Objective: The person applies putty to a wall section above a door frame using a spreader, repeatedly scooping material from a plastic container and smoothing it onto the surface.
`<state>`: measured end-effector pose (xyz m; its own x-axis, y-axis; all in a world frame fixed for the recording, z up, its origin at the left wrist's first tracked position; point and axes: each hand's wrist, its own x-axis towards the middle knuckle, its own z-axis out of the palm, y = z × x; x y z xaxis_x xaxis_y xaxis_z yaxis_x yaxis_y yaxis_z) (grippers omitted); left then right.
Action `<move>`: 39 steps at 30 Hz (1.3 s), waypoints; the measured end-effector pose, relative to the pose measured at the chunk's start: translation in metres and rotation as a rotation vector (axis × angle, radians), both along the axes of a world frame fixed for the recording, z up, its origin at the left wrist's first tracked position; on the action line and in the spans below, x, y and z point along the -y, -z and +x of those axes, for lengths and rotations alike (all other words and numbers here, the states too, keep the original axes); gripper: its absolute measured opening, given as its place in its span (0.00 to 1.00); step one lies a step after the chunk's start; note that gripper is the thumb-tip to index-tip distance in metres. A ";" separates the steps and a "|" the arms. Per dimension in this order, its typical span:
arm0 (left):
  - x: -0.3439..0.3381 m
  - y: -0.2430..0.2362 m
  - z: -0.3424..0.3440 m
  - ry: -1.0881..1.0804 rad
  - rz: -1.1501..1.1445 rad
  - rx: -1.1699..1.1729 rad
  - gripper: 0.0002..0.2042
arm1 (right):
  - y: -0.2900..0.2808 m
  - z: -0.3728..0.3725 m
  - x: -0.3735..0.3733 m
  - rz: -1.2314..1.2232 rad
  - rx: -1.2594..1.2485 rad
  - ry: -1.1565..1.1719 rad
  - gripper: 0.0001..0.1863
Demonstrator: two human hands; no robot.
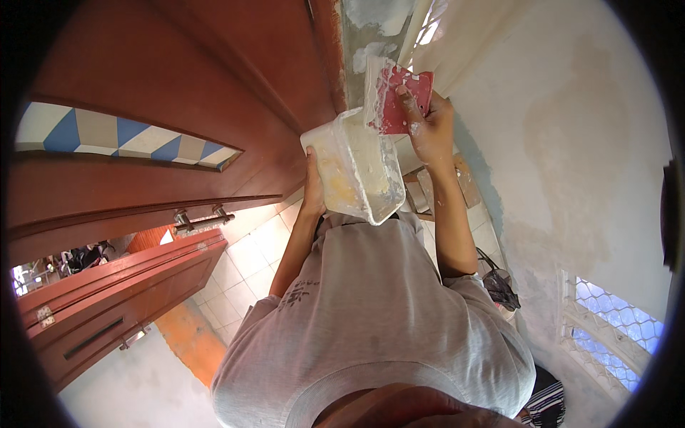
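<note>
My left hand (314,186) is wrapped round the side of a white rectangular plastic tub (337,170), tilted in front of my chest. Cream-coloured putty (367,153) coats the inside of the tub. In my right hand (431,133) is a flat red putty spreader (402,100), gripped with the thumb on its face. White putty is smeared along the spreader's left edge, which lies over the tub's far rim; whether it touches the rim I cannot tell. Specks of putty stick to my right fingers and wrist.
On the left stands a large reddish-brown door (242,93) with a metal handle (203,220). A second brown door panel (135,299) is lower left. To the right is a patchy plastered wall (564,143) with a grilled window (614,328). A black bag-like thing (499,285) lies near my right elbow.
</note>
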<state>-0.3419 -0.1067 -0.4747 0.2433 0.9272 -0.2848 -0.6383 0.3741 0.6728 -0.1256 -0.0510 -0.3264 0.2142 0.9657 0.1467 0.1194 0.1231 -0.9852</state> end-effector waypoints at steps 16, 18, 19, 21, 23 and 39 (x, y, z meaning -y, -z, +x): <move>0.009 0.004 0.001 -0.221 0.099 -0.488 0.33 | -0.014 -0.032 0.016 0.382 0.611 -0.032 0.12; 0.011 0.009 0.003 -0.295 0.081 -0.643 0.33 | -0.012 -0.035 0.018 0.376 0.650 -0.040 0.13; 0.011 0.010 0.003 -0.300 0.077 -0.641 0.33 | -0.012 -0.035 0.019 0.370 0.688 -0.040 0.13; 0.011 0.007 0.004 -0.307 0.131 -0.659 0.34 | -0.011 -0.036 0.021 0.409 0.686 -0.039 0.13; 0.011 0.000 0.007 -0.321 0.132 -0.663 0.34 | -0.010 -0.035 0.023 0.446 0.685 -0.035 0.13; -0.003 -0.006 0.001 -0.307 0.106 0.245 0.34 | 0.026 0.036 -0.007 -0.090 -0.127 0.301 0.19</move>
<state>-0.3411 -0.1039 -0.4684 -0.0008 0.9885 -0.1514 -0.8555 0.0777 0.5119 -0.0897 -0.0439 -0.3524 0.5027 0.8642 0.0180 0.0134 0.0131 -0.9998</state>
